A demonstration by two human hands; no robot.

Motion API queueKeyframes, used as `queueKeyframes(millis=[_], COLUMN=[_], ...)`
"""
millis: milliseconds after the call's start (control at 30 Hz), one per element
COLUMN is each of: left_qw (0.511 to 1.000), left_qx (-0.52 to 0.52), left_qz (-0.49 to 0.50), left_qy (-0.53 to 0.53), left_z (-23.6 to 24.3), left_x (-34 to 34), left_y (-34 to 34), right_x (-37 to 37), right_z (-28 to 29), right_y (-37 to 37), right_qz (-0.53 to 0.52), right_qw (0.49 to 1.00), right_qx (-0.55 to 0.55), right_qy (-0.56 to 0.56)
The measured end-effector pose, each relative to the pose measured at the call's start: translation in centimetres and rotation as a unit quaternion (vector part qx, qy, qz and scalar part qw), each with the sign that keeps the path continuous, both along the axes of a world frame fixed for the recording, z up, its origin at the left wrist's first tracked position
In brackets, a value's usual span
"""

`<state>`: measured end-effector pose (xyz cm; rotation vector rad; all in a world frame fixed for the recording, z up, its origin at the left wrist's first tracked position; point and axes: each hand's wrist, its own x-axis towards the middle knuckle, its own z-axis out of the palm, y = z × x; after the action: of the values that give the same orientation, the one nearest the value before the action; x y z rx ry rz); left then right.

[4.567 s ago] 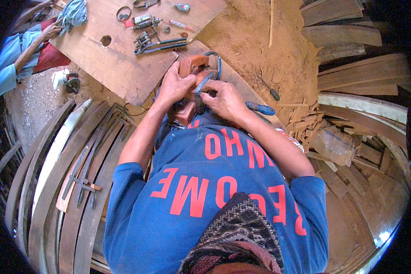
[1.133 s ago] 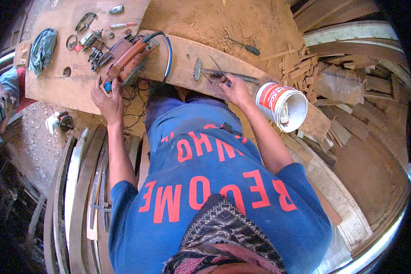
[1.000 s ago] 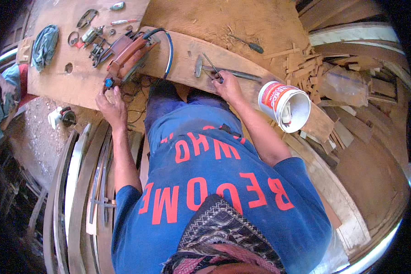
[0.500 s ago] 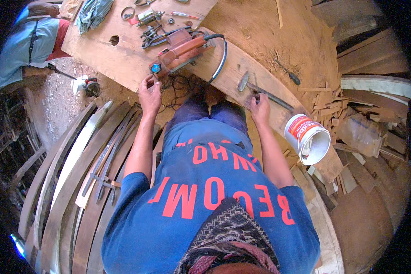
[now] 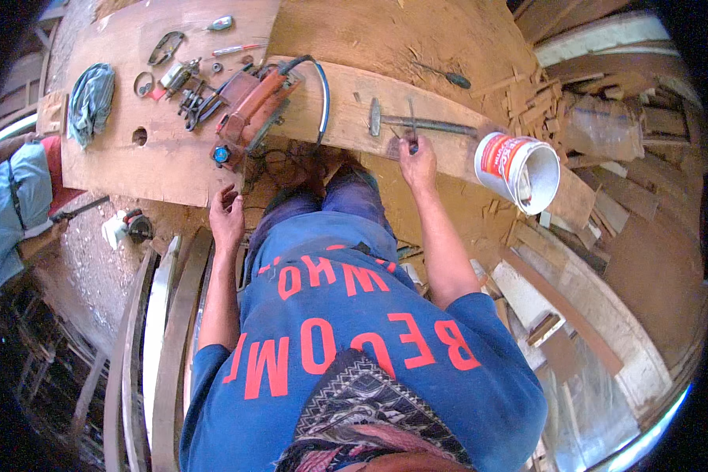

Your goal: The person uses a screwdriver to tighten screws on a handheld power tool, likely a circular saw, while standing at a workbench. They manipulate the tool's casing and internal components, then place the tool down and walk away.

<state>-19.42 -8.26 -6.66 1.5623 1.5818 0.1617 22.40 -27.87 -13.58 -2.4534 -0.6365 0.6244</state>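
While our left grip (image 5: 226, 214) is relaxed and grasps nothing, the orange power planer (image 5: 252, 104) lies on the desk (image 5: 340, 126) just ahead of it. Our right grip (image 5: 414, 148) holds a slim tool (image 5: 411, 110) pointed away from us; just beyond this grip we see a hammer (image 5: 442, 125), and rightward a white bucket (image 5: 502, 160).

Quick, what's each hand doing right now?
Left hand: open, fingers loosely bent, nothing visible in it.
Right hand: closed on a thin-shafted tool, most of its handle hidden by the fingers.
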Motion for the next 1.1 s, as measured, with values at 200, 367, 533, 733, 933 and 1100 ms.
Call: queueKeyframes(millis=[200, 367, 533, 733, 933, 1100], left_qw=[0.992, 0.944, 0.926, 0.927, 0.922, 0.931], left_qx=[0.115, 0.286, 0.291, 0.244, 0.26, 0.249], left_qz=[-0.042, -0.164, -0.24, -0.278, -0.285, -0.266], left_qy=[-0.013, -0.019, 0.012, 0.058, 0.033, 0.011], left_z=[0.9, 4.2, 5.3, 5.5, 5.0, 4.6], left_x=[1.2, 6.7, 11.5, 12.7, 13.4, 17.7], left_y=[2.8, 7.1, 10.4, 12.1, 10.8, 8.8], right_x=[3.7, 7.1, 9.5, 8.9, 9.3, 10.5], right_z=[-8.2, -6.4, -7.1, -6.1, -4.7, -6.0], right_y=[-6.9, -7.1, -9.0, -8.3, -7.1, -8.5], right_qz=[-0.142, -0.203, -0.206, -0.172, -0.174, -0.167], right_qw=[0.933, 0.944, 0.96, 0.949, 0.956, 0.962], right_qx=[-0.047, -0.058, -0.006, -0.117, -0.174, -0.149], right_qy=[-0.328, -0.254, -0.188, -0.238, -0.161, -0.155])
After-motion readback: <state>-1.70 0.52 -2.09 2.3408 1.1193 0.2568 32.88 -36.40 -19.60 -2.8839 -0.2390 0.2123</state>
